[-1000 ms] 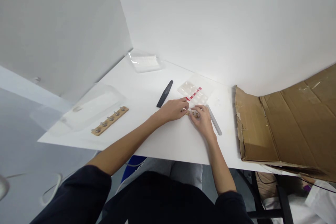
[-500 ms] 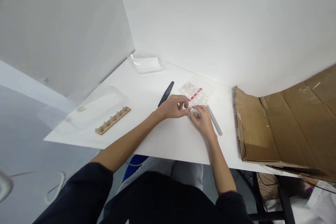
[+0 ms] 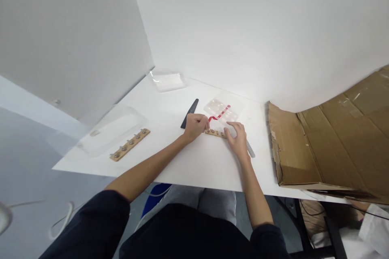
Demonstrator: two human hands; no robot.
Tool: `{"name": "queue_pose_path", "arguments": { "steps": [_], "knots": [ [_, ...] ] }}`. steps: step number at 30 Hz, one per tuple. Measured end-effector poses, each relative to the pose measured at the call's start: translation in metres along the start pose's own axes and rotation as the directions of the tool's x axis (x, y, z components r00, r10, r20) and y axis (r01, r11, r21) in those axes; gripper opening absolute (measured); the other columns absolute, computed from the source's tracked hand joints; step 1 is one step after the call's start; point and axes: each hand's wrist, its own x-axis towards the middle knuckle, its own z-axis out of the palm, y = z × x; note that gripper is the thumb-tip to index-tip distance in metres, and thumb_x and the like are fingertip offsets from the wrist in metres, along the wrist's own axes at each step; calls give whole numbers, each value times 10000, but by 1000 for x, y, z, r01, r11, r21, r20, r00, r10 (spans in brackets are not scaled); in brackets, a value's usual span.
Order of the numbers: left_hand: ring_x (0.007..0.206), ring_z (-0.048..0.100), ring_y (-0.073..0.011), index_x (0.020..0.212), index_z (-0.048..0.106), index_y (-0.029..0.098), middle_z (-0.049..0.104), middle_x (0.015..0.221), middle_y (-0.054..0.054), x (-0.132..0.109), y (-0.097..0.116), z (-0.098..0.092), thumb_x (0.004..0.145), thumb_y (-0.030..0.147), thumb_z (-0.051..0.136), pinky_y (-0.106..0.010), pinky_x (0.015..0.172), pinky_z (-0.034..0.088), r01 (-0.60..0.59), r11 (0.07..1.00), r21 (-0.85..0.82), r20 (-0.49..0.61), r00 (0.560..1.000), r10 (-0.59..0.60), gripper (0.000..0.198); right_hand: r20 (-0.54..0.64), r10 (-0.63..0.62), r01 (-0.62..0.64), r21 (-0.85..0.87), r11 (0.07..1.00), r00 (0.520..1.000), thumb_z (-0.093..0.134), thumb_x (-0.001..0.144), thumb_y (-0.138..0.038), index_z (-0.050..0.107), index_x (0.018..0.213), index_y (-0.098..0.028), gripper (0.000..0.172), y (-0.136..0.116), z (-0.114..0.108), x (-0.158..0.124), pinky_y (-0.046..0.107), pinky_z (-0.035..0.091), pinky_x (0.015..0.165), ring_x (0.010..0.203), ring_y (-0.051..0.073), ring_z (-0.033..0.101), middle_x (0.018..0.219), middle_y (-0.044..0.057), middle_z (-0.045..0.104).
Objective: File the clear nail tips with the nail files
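My left hand (image 3: 196, 126) is closed, its thumb and forefinger pinching near the loose, bent end of a red dotted strip (image 3: 223, 112). That strip runs across a clear plastic tray with small hollows (image 3: 215, 107). Just below, a short wooden bar with small metal studs (image 3: 216, 133) lies between my hands, its right end hidden by my right hand (image 3: 238, 139). My right thumb is at the bar, and the other fingers arch apart from it. A dark nail file (image 3: 190, 112) lies beside my left hand. A grey file (image 3: 251, 150) is partly behind my right hand.
A second studded wooden bar (image 3: 130, 144) lies at the left, by a clear plastic shell (image 3: 117, 127). Another clear package (image 3: 169, 82) sits at the back corner. An open cardboard box (image 3: 296, 149) takes up the right side. White walls (image 3: 206, 28) border the table.
My hands have drawn apart, uncovering the studded bar between them. My left hand has shifted left, and the red strip's near end now bends out toward it. My right fingers have spread.
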Motion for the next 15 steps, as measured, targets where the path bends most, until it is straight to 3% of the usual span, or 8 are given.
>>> {"name": "queue_pose_path", "arguments": {
  "steps": [3, 7, 9, 10, 12, 15],
  "knots": [
    [381, 507, -85, 495, 610, 176, 574, 451, -6, 1, -5, -1, 1018, 399, 532, -218, 427, 408, 16, 1000, 14, -9, 1000, -16, 575, -39, 15, -14, 31, 999, 999, 636, 1003, -394, 751, 1195, -223, 282, 1, 0, 0, 497, 520, 1075, 1166, 284, 637, 1174, 115, 733],
    [499, 636, -115, 872, 744, 150, 704, 663, -34, 8, -5, 0, 1085, 494, 448, -236, 510, 524, 41, 999, 31, -26, 999, -41, 501, -94, 46, -37, 93, 995, 994, 569, 1033, -416, 735, 1259, -222, 341, -1, -1, -1, 514, 518, 1080, 1166, 284, 653, 1203, 130, 738],
    [804, 773, -178, 1096, 740, 148, 795, 1020, -120, 5, 1, 4, 1093, 543, 422, -298, 702, 637, 29, 999, 21, -33, 999, -28, 508, -126, 67, -49, 140, 989, 990, 503, 1065, -443, 700, 1344, -220, 407, -4, -3, 0, 523, 507, 1107, 1214, 284, 656, 1273, 147, 726],
    [1037, 778, -218, 1215, 716, 156, 765, 1242, -155, -1, 6, 9, 1095, 559, 412, -351, 861, 655, 21, 1000, 3, -29, 999, -21, 519, -139, 77, -52, 169, 984, 987, 478, 1076, -463, 674, 1392, -221, 443, -7, -3, 1, 524, 495, 1132, 1262, 283, 646, 1330, 154, 709],
    [1429, 602, -281, 1442, 620, 196, 603, 1558, -164, -19, 20, 23, 1099, 561, 420, -471, 1173, 528, 19, 996, -82, 26, 1000, -17, 539, -147, 88, -52, 233, 971, 985, 426, 1094, -503, 599, 1498, -233, 515, -15, -3, 3, 517, 469, 1184, 1379, 274, 604, 1480, 158, 641],
    [1622, 356, -305, 1649, 426, 263, 358, 1757, -125, -55, 43, 50, 1122, 556, 323, -539, 1321, 341, 89, 970, -228, 264, 964, -26, 612, -111, 101, -59, 336, 940, 989, 263, 1129, -513, 412, 1649, -290, 585, -38, 6, -5, 509, 450, 1233, 1528, 241, 501, 1690, 113, 466]
  ]
}}
